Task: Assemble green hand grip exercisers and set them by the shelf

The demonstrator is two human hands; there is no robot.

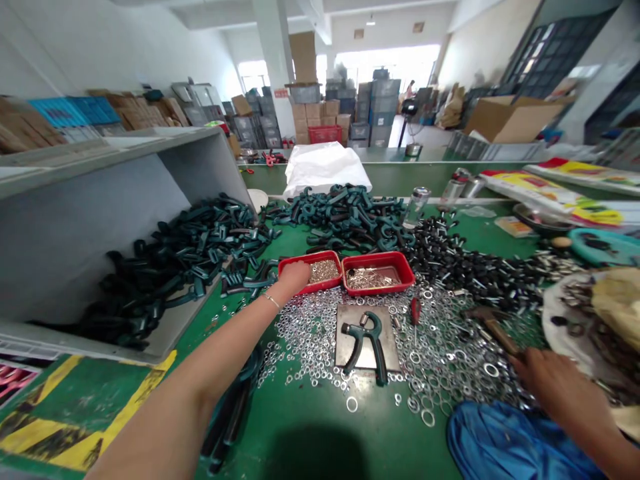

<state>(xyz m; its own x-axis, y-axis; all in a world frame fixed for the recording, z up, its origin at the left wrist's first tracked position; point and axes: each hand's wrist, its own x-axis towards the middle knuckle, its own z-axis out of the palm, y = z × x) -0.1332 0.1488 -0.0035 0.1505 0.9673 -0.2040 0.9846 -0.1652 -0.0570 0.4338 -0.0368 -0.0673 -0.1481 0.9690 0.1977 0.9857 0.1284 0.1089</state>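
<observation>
My left hand (pixel 294 275) reaches forward into the left red tray (pixel 300 263) of small metal parts, its fingers curled down into them; what it pinches is hidden. My right hand (pixel 547 377) rests at the lower right, closed around the wooden handle of a hammer (pixel 493 327) that lies over a spread of silver washers (pixel 440 353). Between the hands a dark green hand-grip exerciser (pixel 367 337) lies on a grey metal plate (pixel 350 317). A red-handled screwdriver (pixel 415 310) sits just right of the plate.
A second red tray (pixel 405 263) holds metal pieces. Heaps of green grip handles (pixel 345 213), black springs and parts (pixel 465 263), and a tilted grey bin (pixel 75 227) full of handles surround the green table. A blue cloth (pixel 500 440) lies at the near right edge.
</observation>
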